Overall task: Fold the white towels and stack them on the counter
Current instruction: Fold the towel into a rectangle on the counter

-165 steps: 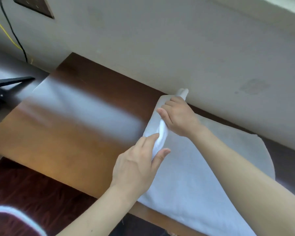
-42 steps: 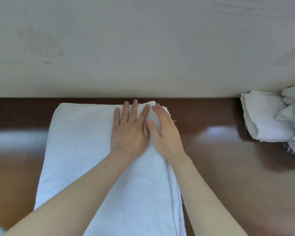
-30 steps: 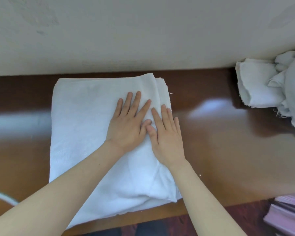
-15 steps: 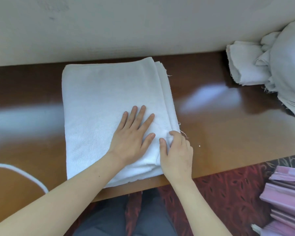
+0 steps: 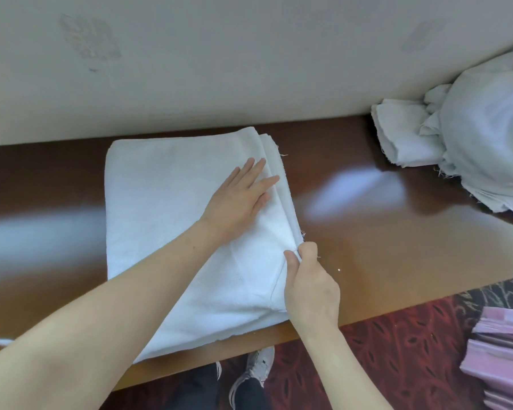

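Observation:
A folded white towel (image 5: 166, 220) lies flat on the brown wooden counter (image 5: 382, 238), its far edge near the wall. My left hand (image 5: 240, 199) presses flat on the towel's right half with straight fingers. My right hand (image 5: 308, 285) pinches the towel's right edge near the front corner, fingers curled round the layers. A heap of unfolded white towels (image 5: 468, 149) sits on the counter at the far right against the wall.
A pale wall (image 5: 219, 60) runs behind the counter. Below the counter's front edge lies red patterned carpet (image 5: 403, 350) with my shoes (image 5: 249, 377). A pink stack (image 5: 504, 356) shows at the lower right.
My left hand slid from the towel's front part up toward its far right side. My right hand stayed pinching the right edge near the front corner.

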Action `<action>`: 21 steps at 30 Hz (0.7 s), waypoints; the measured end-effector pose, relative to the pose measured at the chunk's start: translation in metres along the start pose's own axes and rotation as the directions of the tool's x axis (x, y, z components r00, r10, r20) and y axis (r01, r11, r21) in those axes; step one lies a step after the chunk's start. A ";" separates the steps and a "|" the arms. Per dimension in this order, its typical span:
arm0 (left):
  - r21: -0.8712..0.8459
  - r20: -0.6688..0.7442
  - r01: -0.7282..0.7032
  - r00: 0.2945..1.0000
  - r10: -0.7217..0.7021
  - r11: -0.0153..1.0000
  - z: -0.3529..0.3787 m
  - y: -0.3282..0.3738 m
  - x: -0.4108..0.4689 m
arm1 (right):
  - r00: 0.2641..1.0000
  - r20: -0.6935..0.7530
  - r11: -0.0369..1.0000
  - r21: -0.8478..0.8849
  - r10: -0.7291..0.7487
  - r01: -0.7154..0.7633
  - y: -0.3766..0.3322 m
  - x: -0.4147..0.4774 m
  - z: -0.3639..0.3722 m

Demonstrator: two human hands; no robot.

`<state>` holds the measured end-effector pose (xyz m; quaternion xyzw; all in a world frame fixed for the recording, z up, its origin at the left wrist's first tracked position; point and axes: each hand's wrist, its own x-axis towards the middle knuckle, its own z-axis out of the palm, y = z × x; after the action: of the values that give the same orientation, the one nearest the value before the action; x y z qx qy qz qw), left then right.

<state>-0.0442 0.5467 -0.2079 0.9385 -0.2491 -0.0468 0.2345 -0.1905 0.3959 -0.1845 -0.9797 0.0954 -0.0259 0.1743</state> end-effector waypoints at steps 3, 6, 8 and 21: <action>0.001 0.000 -0.055 0.998 0.055 0.998 0.003 -0.007 0.038 | 0.991 -0.124 0.995 0.084 -0.040 0.051 0.015 -0.006 0.004; 0.025 -0.012 -0.131 0.991 0.131 0.991 0.003 -0.016 0.063 | 0.995 -0.098 0.985 0.172 0.033 -0.016 0.025 -0.013 0.015; 0.050 -0.100 -0.187 0.976 0.191 0.981 0.005 -0.021 0.075 | 0.992 -0.120 0.983 0.182 0.048 -0.025 0.026 -0.013 0.018; 0.236 -0.394 -0.409 0.789 0.471 0.882 -0.040 0.001 0.104 | 0.980 -0.126 0.924 0.368 0.157 -0.100 0.024 -0.018 -0.011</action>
<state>0.0544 0.5117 -0.1688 0.8539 -0.4041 0.2401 0.2236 -0.2137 0.3743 -0.1828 -0.9179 0.1663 -0.1067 0.3440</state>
